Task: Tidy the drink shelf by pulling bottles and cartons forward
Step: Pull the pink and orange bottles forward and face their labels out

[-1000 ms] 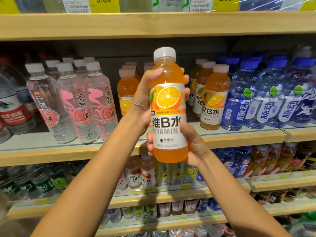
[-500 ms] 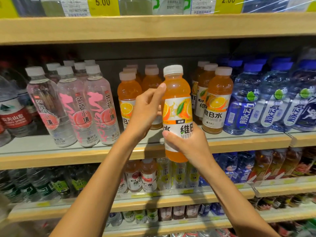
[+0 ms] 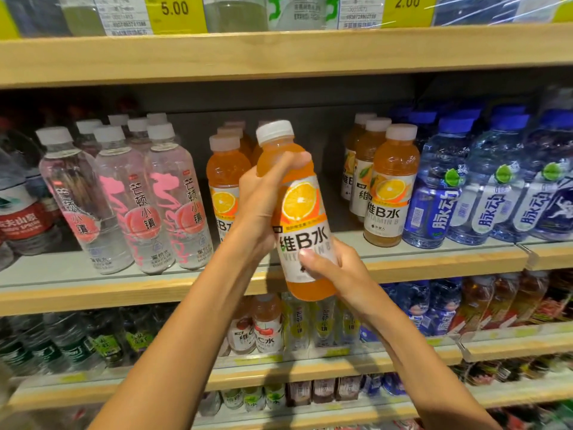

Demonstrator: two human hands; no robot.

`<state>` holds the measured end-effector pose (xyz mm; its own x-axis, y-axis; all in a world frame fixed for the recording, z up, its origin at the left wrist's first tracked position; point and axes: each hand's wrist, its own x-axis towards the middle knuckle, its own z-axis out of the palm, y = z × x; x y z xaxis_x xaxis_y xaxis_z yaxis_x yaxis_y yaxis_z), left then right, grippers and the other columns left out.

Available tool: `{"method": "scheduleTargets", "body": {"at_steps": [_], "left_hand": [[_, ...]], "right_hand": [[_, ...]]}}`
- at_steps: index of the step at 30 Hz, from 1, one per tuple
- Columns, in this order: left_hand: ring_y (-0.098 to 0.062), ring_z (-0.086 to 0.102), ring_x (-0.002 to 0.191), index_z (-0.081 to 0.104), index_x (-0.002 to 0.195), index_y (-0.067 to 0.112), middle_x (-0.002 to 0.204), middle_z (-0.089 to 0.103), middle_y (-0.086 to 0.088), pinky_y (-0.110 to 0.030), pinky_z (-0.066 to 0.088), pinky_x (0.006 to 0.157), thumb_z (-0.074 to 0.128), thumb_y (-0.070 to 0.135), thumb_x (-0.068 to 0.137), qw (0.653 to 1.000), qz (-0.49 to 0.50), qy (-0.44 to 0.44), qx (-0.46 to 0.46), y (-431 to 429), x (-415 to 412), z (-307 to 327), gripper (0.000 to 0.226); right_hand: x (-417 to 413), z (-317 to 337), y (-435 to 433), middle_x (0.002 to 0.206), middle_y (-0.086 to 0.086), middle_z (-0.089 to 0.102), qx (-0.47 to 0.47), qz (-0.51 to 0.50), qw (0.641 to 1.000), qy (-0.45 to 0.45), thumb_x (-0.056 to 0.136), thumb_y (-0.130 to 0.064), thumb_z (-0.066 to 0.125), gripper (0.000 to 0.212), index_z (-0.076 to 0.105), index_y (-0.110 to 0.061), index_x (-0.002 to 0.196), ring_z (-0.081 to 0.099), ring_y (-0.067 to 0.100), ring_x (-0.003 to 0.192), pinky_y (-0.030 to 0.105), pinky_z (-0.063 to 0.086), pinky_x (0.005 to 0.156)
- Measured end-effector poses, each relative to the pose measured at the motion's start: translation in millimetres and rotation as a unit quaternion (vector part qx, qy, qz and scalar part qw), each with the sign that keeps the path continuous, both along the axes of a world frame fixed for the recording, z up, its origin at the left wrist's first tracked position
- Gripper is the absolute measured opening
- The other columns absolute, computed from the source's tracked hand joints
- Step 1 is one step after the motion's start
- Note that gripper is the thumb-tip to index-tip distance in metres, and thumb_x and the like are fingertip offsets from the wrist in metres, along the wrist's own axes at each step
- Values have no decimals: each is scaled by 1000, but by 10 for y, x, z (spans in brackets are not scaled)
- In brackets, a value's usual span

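An orange vitamin drink bottle with a white cap is held in the air, tilted slightly left, its base below the shelf edge. My left hand wraps its upper half from the left. My right hand grips its lower label from the right. Behind it, a row of the same orange bottles stands to the left and another row to the right, with a gap between them on the shelf.
Clear pink-labelled bottles fill the shelf's left part and blue-capped water bottles its right. Red-labelled water stands at far left. Lower shelves hold more drinks; the shelf above carries yellow price tags.
The bottle came down from chest-high toward the shelf gap and was turned, its label now facing me again. My left hand shifted higher on it.
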<state>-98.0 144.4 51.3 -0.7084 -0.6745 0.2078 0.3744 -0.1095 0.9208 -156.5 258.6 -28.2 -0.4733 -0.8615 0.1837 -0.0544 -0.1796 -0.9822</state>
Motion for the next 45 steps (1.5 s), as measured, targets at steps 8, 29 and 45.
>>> {"method": "scheduleTargets", "body": {"at_steps": [8, 29, 45], "left_hand": [[-23, 70, 80, 61, 104, 12, 92, 73, -7, -37, 57, 71, 73, 29, 61, 991, -133, 12, -17, -112, 32, 39, 47], [4, 65, 81, 57, 112, 24, 94, 66, 10, -14, 52, 70, 71, 46, 79, 969, 196, -1, -147, 229, -197, -162, 42], [-24, 65, 73, 63, 100, 9, 90, 65, -10, -32, 55, 70, 83, 44, 55, 937, -332, 88, 70, -200, -137, -111, 61]], "right_hand": [[7, -25, -72, 97, 10, 74, -35, 30, 997, -56, 62, -41, 75, 56, 62, -14, 109, 71, 23, 85, 31, 57, 74], [324, -371, -114, 122, -6, 51, 17, -333, 914, 230, 75, -29, 77, 80, 30, -21, 139, 53, 13, 107, 31, 49, 82], [-154, 5, 54, 113, 4, 71, 34, 135, 988, -63, 50, -54, 87, 87, 55, -14, 121, 66, 19, 108, 27, 54, 84]]}}
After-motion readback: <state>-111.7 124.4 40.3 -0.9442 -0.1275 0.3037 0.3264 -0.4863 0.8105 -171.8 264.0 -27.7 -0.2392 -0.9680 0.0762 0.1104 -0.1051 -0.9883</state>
